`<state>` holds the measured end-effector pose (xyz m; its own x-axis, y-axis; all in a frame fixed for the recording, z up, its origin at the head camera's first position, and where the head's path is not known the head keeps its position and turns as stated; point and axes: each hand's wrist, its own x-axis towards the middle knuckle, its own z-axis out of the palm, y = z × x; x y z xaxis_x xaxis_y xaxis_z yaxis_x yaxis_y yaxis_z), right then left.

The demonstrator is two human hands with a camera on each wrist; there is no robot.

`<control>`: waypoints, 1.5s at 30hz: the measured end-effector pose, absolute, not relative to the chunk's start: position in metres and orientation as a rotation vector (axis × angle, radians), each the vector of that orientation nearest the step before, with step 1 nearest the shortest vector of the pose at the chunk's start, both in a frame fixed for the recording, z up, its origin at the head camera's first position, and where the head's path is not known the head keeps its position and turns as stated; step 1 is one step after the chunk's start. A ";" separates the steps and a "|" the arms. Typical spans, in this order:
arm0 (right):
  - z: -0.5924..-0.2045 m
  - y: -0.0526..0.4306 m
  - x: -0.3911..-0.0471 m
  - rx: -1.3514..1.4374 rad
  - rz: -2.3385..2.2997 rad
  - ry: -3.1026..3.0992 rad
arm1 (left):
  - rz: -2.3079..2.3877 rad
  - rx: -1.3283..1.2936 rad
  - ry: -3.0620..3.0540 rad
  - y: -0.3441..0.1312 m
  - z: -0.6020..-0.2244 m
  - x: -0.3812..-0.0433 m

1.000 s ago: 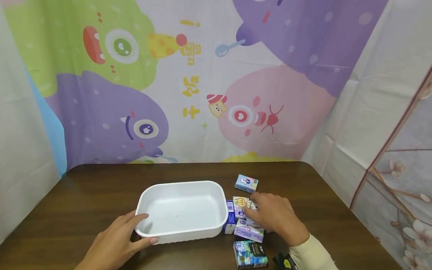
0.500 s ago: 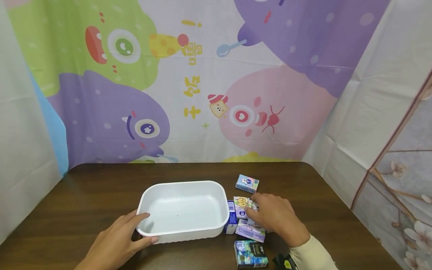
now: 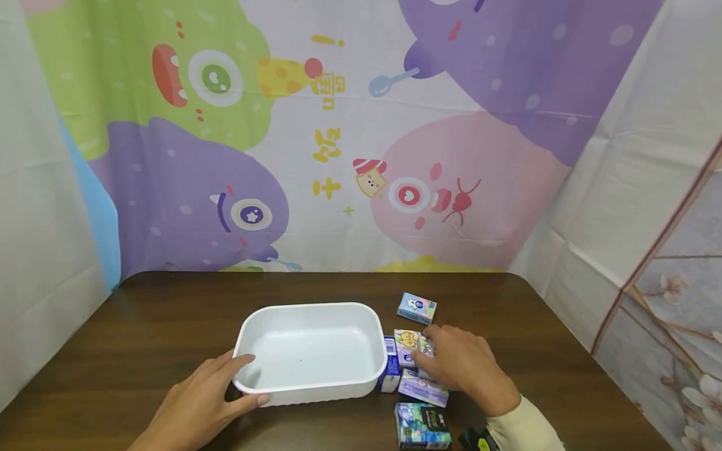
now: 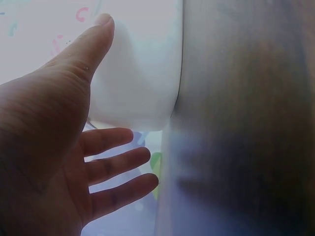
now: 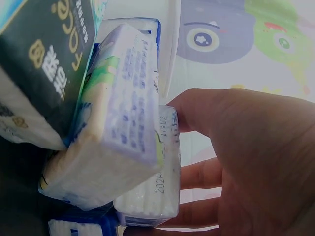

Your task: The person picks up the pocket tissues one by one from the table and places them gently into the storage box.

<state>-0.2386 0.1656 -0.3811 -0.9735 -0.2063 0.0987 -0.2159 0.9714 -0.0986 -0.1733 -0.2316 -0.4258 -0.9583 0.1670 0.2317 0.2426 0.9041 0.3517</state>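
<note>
A white plastic tub [image 3: 310, 351] sits on the brown table. My left hand [image 3: 197, 398] pinches its near left corner, index finger over the rim and thumb against the outer wall; the other fingers spread out in the left wrist view. To the right of the tub, my right hand [image 3: 465, 363] grips a small tissue pack [image 5: 170, 167] by its edges, thumb at one side and fingers round the other. This pack is partly hidden by the hand in the head view. Against it lean a purple tissue pack [image 3: 423, 388] and a yellow-and-lilac pack [image 3: 407, 346].
A dark blue tissue pack [image 3: 390, 366] stands against the tub's right wall. Farther back lies a light blue pack [image 3: 417, 308]. Nearest the front is a blue-green and black pack [image 3: 422, 426]. A cartoon-printed curtain [image 3: 333, 238] hangs behind the table.
The head view has shifted slightly, so everything sits a little farther right in it. Both hands and the packs keep their places.
</note>
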 end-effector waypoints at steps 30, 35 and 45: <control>-0.383 0.164 -0.244 0.260 0.276 -3.022 | -0.573 -0.289 -2.916 -0.231 -0.424 -0.175; -0.383 0.164 -0.244 0.275 0.295 -2.972 | -0.577 -0.293 -2.923 -0.232 -0.424 -0.175; -0.383 0.163 -0.244 0.277 0.330 -2.925 | -0.590 -0.297 -2.892 -0.231 -0.425 -0.174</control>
<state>-0.2444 0.1625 -0.3828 -0.9656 -0.1631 0.2024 -0.2040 0.9580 -0.2017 -0.1743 -0.2309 -0.4249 -0.9648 0.1588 0.2095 0.2282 0.9016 0.3675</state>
